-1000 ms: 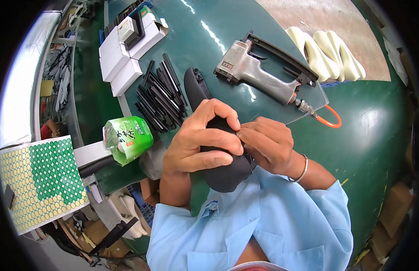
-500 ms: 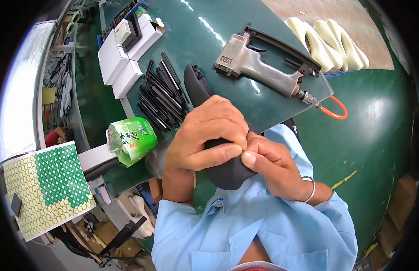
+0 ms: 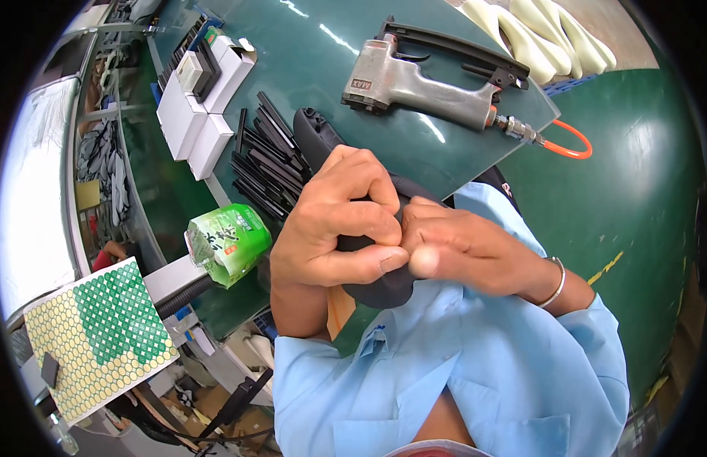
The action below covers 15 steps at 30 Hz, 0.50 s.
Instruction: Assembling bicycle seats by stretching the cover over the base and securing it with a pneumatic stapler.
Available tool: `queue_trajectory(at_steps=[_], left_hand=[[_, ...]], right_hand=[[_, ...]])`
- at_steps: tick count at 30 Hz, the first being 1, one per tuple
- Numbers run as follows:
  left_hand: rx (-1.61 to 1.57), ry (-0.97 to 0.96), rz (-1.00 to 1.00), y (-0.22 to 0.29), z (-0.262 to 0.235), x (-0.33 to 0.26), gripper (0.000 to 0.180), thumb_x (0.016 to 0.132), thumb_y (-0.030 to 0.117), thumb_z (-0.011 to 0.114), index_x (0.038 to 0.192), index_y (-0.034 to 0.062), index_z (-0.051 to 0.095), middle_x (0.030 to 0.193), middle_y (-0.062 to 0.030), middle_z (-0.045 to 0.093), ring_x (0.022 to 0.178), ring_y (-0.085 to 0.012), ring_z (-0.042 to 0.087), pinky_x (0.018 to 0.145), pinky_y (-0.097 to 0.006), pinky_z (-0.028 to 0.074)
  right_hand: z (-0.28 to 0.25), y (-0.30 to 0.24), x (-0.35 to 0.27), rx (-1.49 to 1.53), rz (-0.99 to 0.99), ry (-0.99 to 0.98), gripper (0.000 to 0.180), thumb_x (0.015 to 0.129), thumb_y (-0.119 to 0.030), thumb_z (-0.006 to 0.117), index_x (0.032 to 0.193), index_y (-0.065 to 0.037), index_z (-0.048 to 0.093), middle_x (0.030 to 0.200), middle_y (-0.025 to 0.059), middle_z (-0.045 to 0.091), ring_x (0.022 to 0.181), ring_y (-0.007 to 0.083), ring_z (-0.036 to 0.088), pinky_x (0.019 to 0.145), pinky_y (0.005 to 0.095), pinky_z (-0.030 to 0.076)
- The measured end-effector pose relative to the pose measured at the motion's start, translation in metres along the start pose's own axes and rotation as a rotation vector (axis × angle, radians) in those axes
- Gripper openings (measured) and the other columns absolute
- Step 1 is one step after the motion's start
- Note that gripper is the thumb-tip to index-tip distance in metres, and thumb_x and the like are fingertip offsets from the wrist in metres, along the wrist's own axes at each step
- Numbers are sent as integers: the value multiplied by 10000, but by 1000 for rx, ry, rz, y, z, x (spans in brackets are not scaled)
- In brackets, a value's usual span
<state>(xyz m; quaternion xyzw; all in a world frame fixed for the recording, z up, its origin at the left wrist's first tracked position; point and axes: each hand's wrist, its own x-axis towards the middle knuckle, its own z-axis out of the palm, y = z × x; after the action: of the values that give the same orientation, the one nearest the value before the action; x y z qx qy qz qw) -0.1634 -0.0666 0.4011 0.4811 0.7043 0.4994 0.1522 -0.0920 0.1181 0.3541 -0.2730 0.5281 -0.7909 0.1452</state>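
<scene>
A black bicycle saddle, its covering soft and gathered at the narrow far end, lies under both hands in front of my chest. My left hand is closed, fingers curled and thumb pressed at the saddle's edge. Against its fingertips, my right hand pinches the covering too, with the thumb slightly blurred. The hands hide the middle of the saddle. Beyond them on the green table, a grey and black air staple gun lies on its side. Left of the saddle sits a pile of thin black strips, probably staples.
White boxes stand at the table's far left. A green opened packet is near the left edge, above a sheet of round green and yellow stickers. Cream curved saddle-shaped pieces lie at the far right. An orange hose leaves the staple gun.
My right hand has turned, its fingers now more curled and its thumb raised nearer the left thumb. The left hand still grips the saddle. The view has shifted slightly.
</scene>
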Motion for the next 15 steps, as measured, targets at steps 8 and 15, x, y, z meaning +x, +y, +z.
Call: queue_trajectory(at_steps=[8,15], left_hand=[[202,136,13,15,14,-4,225,695,296,693,686,85,612,835,-44,556,881,-267,564,862,-432,389],[263,249,63,17,33,-7,360,724,445,616,622,101,589,800,-43,515,814,-276,551,843,-478,400]], right_hand=[[8,-3,-7,-491,-51,277,153,858,-133,561,734,-54,523,703,62,422,678,234,400,644,342,328],[-2,-2,-7,-4,116,189,202,900,-161,517,754,-23,538,692,65,495,708,217,456,667,312,382]])
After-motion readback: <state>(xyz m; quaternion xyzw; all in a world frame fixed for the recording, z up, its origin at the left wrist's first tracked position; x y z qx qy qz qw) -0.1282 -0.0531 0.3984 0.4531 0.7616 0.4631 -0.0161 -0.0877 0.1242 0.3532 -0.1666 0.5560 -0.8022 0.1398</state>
